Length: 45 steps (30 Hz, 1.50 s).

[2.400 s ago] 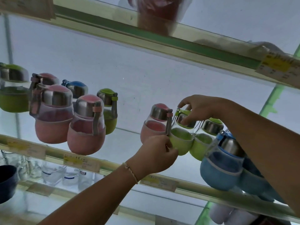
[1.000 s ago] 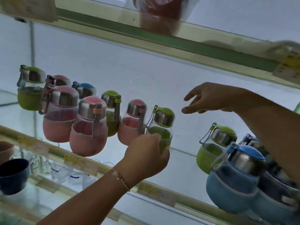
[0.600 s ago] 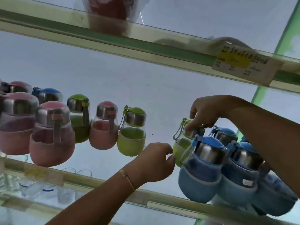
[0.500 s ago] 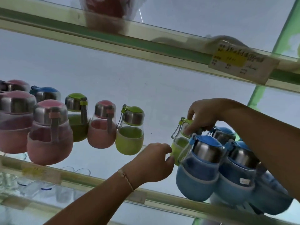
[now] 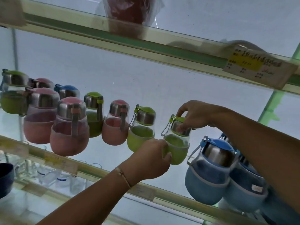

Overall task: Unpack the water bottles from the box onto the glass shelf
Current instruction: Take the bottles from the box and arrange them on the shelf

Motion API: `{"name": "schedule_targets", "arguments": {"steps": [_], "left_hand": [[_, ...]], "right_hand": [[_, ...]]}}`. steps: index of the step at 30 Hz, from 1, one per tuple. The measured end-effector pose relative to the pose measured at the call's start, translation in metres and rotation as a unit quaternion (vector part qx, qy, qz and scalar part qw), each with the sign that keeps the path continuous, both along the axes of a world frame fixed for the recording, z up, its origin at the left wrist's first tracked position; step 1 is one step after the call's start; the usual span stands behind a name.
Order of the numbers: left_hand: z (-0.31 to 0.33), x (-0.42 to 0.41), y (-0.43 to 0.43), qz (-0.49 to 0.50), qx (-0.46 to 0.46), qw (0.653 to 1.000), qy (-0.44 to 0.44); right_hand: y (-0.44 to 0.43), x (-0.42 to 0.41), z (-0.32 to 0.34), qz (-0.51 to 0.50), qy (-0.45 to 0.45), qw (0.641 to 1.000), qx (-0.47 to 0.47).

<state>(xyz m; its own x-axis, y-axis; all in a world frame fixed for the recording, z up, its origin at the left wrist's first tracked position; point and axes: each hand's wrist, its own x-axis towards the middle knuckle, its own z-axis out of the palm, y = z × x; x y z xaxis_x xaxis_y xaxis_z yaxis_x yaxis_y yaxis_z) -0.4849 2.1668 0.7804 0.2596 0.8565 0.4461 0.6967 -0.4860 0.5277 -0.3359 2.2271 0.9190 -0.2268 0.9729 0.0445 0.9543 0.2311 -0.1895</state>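
Firmly, the left hand (image 5: pixel 151 159) curls round the green bottle (image 5: pixel 178 144), midway along the glass shelf (image 5: pixel 170 198). The right hand (image 5: pixel 196 116) pinches its cap (image 5: pixel 176 125).

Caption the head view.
Left hand grips the base of a green water bottle, right hand its lid, at the glass shelf.

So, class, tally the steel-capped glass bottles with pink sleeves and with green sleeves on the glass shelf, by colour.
Pink-sleeved glass bottles: 4
Green-sleeved glass bottles: 4, one gripped by left hand and right hand
Total: 8
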Motion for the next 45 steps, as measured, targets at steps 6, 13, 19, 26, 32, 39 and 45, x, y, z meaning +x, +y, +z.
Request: {"name": "schedule_targets", "arguments": {"steps": [6,13,19,26,32,39,45], "left_hand": [[-0.007,-0.02,0.006,0.027,0.039,0.999,0.0],[-0.013,-0.021,0.008,0.033,0.049,0.998,-0.016],[-0.017,-0.017,0.007,0.032,0.055,0.998,-0.003],[-0.012,0.002,-0.019,-0.038,0.025,0.999,-0.017],[-0.011,0.032,-0.033,-0.127,-0.042,0.99,-0.041],[-0.022,0.068,-0.026,-0.149,-0.023,0.983,-0.103],[-0.025,0.073,-0.017,-0.08,-0.027,0.993,-0.088]], "right_hand": [[0.007,-0.022,-0.002,0.034,-0.026,0.998,0.038],[0.01,-0.022,-0.005,0.037,0.006,0.998,0.046],[0.008,-0.012,-0.003,0.03,0.032,0.999,-0.004],[-0.005,0.017,0.012,0.025,0.024,0.999,-0.041],[-0.052,0.052,0.048,0.046,0.005,0.99,-0.136],[-0.076,0.055,0.039,0.025,-0.148,0.971,-0.186],[-0.067,0.056,0.027,0.034,-0.154,0.983,-0.098]]}}
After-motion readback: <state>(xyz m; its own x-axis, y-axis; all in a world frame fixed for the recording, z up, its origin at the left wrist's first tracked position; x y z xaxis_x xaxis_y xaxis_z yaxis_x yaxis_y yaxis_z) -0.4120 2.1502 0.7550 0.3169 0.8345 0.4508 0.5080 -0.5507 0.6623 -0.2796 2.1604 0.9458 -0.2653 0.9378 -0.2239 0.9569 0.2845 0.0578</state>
